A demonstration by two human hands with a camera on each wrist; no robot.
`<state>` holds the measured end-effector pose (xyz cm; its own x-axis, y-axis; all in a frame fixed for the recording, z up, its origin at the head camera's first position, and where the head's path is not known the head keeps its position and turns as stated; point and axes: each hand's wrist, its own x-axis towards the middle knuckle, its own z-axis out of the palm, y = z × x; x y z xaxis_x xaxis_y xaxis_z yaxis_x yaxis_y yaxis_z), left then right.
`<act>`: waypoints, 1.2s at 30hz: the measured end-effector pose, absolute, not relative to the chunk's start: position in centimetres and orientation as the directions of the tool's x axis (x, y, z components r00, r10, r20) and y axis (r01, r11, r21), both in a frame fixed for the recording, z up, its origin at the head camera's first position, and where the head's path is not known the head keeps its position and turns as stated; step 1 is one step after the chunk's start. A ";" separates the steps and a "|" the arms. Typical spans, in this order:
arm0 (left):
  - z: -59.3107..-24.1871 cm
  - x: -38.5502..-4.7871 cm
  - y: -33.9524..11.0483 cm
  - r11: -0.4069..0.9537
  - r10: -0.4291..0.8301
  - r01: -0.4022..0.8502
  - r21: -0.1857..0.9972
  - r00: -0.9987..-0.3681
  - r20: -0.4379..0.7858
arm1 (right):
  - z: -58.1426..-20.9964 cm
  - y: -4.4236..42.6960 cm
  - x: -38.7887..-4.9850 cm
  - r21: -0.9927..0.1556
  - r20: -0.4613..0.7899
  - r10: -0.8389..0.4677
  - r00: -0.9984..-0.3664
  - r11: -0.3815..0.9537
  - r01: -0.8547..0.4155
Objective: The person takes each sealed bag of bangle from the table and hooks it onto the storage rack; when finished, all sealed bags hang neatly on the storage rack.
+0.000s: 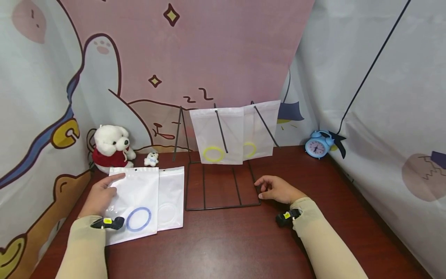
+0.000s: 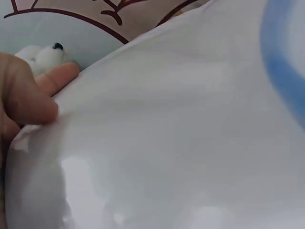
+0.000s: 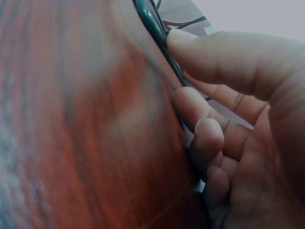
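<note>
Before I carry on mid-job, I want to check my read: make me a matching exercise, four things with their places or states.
Things:
1. Alarm clock
2. Right hand
3. Yellow-ringed bags
4. Left hand

Places or states:
A. Hanging from the rack
B. Touching the blue-ringed bag
C. Table's back right corner
D. Holding the rack's right side

Pairs: 1-C, 2-D, 3-A, 4-B

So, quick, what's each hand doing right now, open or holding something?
Left hand: touching the blue-ring bag; whether it grips cannot be told.
Right hand: closed, pinching the rack at its side.
</note>
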<state>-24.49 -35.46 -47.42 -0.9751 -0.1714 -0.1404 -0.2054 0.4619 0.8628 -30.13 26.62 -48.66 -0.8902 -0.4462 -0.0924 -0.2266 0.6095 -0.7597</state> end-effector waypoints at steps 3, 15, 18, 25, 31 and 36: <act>-46.9 -24.3 -35.1 0.423 -0.189 -0.207 0.882 -0.972 -0.137 | -48.6 26.6 -30.1 -0.756 -0.091 -0.446 -0.890 0.613 -0.230; -45.7 -24.0 -34.3 0.429 -0.179 -0.169 0.887 -0.979 -0.100 | -48.5 26.6 -30.1 -0.747 -0.094 -0.447 -0.889 0.622 -0.234; -45.5 -23.9 -34.1 0.420 -0.180 -0.157 0.894 -0.980 -0.088 | -48.4 26.5 -30.0 -0.750 -0.094 -0.446 -0.890 0.620 -0.231; -44.5 -23.7 -33.1 0.442 -0.152 -0.084 0.893 -0.988 -0.018 | -48.4 26.5 -30.0 -0.750 -0.099 -0.449 -0.888 0.620 -0.231; -42.9 -23.5 -31.7 0.423 -0.120 -0.026 0.906 -0.992 0.027 | -48.5 26.7 -30.0 -0.756 -0.101 -0.456 -0.884 0.613 -0.230; -41.9 -23.0 -30.5 0.470 -0.094 0.055 0.881 -0.989 0.112 | -48.4 26.7 -30.1 -0.757 -0.098 -0.459 -0.883 0.610 -0.233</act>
